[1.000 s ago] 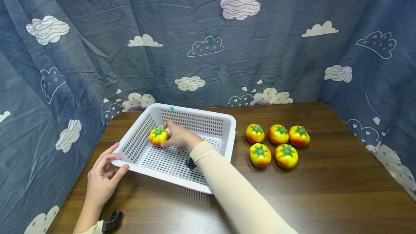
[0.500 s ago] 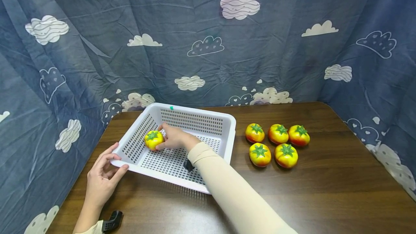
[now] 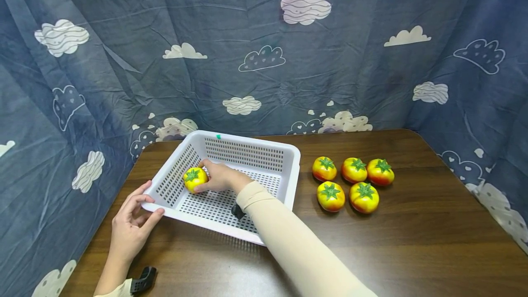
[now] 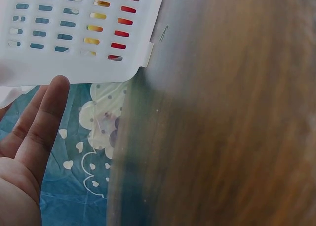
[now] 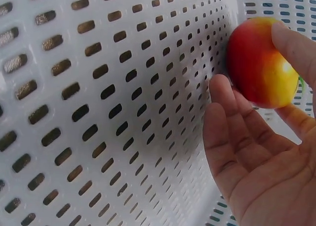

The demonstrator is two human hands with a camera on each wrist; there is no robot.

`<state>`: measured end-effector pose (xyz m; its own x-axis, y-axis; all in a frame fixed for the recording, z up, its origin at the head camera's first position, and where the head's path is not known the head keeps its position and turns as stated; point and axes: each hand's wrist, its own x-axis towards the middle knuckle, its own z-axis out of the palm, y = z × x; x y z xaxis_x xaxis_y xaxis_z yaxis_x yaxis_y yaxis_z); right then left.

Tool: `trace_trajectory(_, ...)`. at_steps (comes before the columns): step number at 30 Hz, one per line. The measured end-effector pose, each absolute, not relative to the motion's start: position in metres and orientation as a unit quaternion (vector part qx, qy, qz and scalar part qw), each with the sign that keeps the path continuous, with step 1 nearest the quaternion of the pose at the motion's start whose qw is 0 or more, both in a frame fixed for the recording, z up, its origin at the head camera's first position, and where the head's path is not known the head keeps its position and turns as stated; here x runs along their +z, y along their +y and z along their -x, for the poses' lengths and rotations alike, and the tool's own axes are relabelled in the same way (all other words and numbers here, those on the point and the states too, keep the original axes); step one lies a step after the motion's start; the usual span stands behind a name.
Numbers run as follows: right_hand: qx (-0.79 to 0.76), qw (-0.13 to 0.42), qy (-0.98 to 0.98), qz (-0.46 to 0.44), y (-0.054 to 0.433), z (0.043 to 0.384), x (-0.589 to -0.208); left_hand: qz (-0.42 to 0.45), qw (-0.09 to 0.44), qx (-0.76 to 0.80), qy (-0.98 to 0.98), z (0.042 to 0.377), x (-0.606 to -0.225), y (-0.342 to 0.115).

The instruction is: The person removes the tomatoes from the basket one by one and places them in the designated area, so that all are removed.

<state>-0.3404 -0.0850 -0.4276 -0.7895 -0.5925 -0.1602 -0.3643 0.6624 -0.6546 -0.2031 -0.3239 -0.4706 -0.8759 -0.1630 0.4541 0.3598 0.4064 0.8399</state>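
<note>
A white perforated plastic basket point(image 3: 208, 224) stands on the left part of the table. My left hand point(image 3: 129, 230) holds its front left corner, thumb on the near rim and fingers at the left rim. In the left wrist view, fingers point(image 4: 47, 117) extend up to the basket's edge point(image 4: 89, 70). Inside, near the left wall, my right hand point(image 3: 222, 178) grips a yellow-red tomato point(image 3: 193, 177) with a green star-shaped top. The right wrist view shows the tomato point(image 5: 256, 63) between thumb and fingers, close to the basket floor; whether it touches the floor I cannot tell.
Several similar tomatoes point(image 3: 330, 197) lie grouped on the brown wooden table point(image 3: 433, 223), right of the basket. A dark blue cloth point(image 3: 264, 90) with cloud prints hangs behind and beside the table. A small green mark point(image 3: 218, 136) is on the basket's back rim.
My right hand has moved the tomato slightly left and toward the basket's left wall, mostly in the first half second. The left hand and the basket have stayed in place.
</note>
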Motion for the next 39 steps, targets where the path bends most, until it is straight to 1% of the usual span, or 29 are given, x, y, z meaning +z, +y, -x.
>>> trace_trajectory(6, -0.309, 0.189, 0.892, 0.271, -0.085, 0.340, -0.426, 0.068, 0.242, -0.538, -0.805, 0.202, -0.469, -0.324)
trace_trajectory(18, -0.286, 0.185, 0.894, 0.290, -0.078, 0.343, -0.414, 0.048, 0.234, -0.535, -0.811, 0.204, -0.471, -0.324)
trace_trajectory(29, -0.293, 0.168, 0.879, 0.336, -0.054, 0.347, -0.394, 0.051, 0.235, -0.531, -0.812, 0.204, -0.471, -0.324)
trace_trajectory(39, -0.287, 0.156, 0.872, 0.365, -0.026, 0.343, -0.379, 0.052, 0.241, -0.524, -0.815, 0.204, -0.471, -0.324)
